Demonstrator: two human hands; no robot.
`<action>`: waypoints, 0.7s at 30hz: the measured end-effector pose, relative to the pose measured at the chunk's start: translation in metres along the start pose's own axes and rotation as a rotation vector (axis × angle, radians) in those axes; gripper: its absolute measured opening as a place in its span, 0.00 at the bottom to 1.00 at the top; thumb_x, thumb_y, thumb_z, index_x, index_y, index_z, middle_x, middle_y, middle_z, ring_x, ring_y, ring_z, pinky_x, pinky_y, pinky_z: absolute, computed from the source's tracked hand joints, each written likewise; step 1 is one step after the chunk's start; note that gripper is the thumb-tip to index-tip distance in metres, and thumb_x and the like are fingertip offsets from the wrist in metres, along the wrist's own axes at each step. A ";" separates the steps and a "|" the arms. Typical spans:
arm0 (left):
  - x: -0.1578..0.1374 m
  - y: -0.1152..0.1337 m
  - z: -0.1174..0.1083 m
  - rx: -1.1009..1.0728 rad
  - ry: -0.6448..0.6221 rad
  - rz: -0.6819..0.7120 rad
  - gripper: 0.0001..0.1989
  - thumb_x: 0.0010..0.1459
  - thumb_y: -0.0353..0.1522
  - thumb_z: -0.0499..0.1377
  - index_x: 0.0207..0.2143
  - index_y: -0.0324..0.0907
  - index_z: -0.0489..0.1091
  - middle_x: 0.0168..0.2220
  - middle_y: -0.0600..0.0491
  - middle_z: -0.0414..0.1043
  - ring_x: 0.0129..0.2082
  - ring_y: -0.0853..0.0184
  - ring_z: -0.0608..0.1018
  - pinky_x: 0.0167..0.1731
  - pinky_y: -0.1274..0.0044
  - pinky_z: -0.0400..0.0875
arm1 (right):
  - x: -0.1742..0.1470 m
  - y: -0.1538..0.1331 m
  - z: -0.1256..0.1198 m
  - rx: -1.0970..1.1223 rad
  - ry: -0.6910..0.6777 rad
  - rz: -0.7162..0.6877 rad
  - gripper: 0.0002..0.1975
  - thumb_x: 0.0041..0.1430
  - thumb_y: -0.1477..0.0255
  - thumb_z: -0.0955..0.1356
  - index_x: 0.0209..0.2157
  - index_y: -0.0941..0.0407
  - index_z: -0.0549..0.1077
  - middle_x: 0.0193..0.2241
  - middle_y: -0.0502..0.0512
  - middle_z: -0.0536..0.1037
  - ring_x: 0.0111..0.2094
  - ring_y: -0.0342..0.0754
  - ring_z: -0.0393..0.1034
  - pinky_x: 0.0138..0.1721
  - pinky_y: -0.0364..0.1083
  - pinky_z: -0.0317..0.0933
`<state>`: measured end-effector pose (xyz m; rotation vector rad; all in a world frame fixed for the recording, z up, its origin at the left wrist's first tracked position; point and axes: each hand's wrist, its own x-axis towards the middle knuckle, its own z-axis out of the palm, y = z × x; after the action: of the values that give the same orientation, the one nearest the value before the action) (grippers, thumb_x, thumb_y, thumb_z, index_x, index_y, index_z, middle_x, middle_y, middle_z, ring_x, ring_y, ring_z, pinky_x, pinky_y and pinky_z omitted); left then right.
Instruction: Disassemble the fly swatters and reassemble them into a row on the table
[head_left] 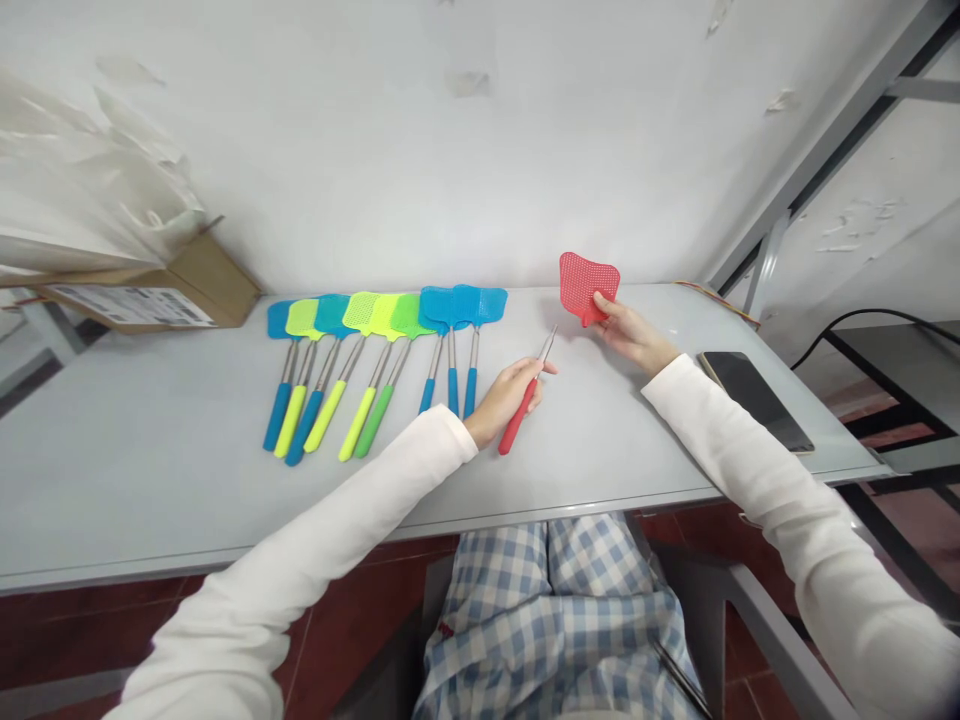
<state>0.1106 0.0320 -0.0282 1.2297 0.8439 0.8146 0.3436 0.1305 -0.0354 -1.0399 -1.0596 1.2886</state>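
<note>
My left hand [508, 398] is closed round a fly swatter handle [517, 420] with a red grip and a thin metal shaft that points up and away. To the right, my right hand [626, 328] pinches a red perforated fly swatter head [587, 285] by its lower right edge, thumb on top. The head and the shaft tip are apart, with a small gap between them. Left of my hands lies a row of several fly swatters with heads attached, among them a blue one [480, 305], a green one [409, 316] and a yellow one [362, 312].
On the grey table [180, 430], a cardboard box [187, 290] stands at the back left with white plastic [105, 170] over it. A dark phone [754, 400] lies at the right. The wall [360, 140] rises behind, and a metal frame [772, 250] stands at the right.
</note>
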 end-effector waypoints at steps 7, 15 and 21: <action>0.000 0.000 0.001 0.059 0.012 0.016 0.15 0.65 0.40 0.49 0.39 0.40 0.71 0.13 0.62 0.56 0.14 0.74 0.56 0.18 0.79 0.51 | -0.014 0.005 0.025 0.101 0.033 0.000 0.13 0.53 0.64 0.75 0.38 0.53 0.75 0.46 0.54 0.81 0.49 0.51 0.75 0.51 0.51 0.72; -0.001 0.000 0.000 0.076 0.013 0.011 0.17 0.65 0.42 0.50 0.40 0.40 0.72 0.14 0.61 0.56 0.15 0.73 0.56 0.19 0.78 0.50 | -0.016 0.010 0.032 0.140 0.079 -0.014 0.09 0.55 0.66 0.73 0.37 0.53 0.75 0.47 0.53 0.80 0.50 0.49 0.74 0.52 0.49 0.72; -0.002 0.001 0.001 0.086 0.015 0.023 0.16 0.64 0.41 0.50 0.40 0.40 0.72 0.14 0.60 0.56 0.16 0.72 0.58 0.20 0.78 0.51 | -0.016 0.016 0.032 0.122 0.053 -0.050 0.15 0.50 0.61 0.76 0.37 0.52 0.74 0.45 0.53 0.80 0.50 0.50 0.75 0.53 0.52 0.71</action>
<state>0.1104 0.0305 -0.0270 1.3124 0.8865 0.8139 0.3086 0.1151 -0.0446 -0.9452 -0.9495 1.2619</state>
